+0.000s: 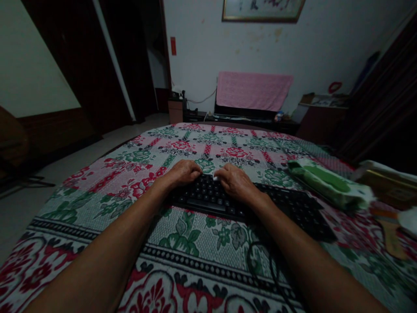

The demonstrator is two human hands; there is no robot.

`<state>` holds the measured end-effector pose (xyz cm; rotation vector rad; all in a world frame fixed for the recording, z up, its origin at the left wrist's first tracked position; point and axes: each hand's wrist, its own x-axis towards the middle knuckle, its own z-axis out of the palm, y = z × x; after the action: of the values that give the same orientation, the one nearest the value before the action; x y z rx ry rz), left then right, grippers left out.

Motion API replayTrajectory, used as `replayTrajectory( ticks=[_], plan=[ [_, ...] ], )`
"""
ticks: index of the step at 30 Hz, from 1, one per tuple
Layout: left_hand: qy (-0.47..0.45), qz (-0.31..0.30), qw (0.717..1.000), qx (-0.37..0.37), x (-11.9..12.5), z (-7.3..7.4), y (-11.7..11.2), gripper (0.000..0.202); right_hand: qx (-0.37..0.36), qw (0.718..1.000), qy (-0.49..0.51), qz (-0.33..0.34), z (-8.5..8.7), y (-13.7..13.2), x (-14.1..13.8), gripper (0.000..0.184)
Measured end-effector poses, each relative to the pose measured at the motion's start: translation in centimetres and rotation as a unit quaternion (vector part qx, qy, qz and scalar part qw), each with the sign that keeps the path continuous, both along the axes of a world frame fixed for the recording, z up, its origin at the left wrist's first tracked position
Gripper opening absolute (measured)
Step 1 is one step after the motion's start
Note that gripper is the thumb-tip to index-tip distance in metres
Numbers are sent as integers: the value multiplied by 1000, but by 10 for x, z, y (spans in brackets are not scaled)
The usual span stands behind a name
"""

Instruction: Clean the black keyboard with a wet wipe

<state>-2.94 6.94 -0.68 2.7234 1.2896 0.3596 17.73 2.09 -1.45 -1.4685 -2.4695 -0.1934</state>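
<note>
A black keyboard (208, 193) lies flat on the patterned bedspread, its keys facing up. My left hand (185, 171) is at its far left edge, fingers curled down over the rim and the thumb toward the keys. Above the keys in the middle, my right hand (237, 180) is closed, thumb and fingers pinched on a small white piece (215, 177). Too little of that piece shows to name its kind. Both hands and the right forearm hide parts of the keyboard. A black cable (273, 265) loops on the cloth near the right forearm.
To the right lie a green-and-white soft pack (329, 180), a brush with a wooden handle (392, 234) and a golden-brown box (387, 184). The patterned bedspread (182, 243) spreads beneath everything. A pink towel (254, 91) hangs over a screen beyond its far edge.
</note>
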Motion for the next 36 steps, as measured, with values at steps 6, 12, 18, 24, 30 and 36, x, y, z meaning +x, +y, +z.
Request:
replayTrajectory(
  ticks=[6,12,18,24,30,36],
  plan=[
    [-7,-12,1000,-6,-1,-1,1,29,-17,999,35,4,5,-2,4,27],
    [-12,0,1000,-9,-3,0,1,29,-37,998,47,-11,3,0,11,27],
    [-30,15,999,-14,-6,0,2,28,0,998,55,-5,-2,7,0,26],
    [-35,28,999,-28,-7,-2,4,27,-9,1000,8,-4,1,5,-7,26],
    [-35,29,998,-35,-8,0,3,28,1,1000,5,-13,1,3,0,27],
    [-19,14,999,-39,-9,2,3,30,16,1000,-9,-7,-1,4,-13,28]
  ],
)
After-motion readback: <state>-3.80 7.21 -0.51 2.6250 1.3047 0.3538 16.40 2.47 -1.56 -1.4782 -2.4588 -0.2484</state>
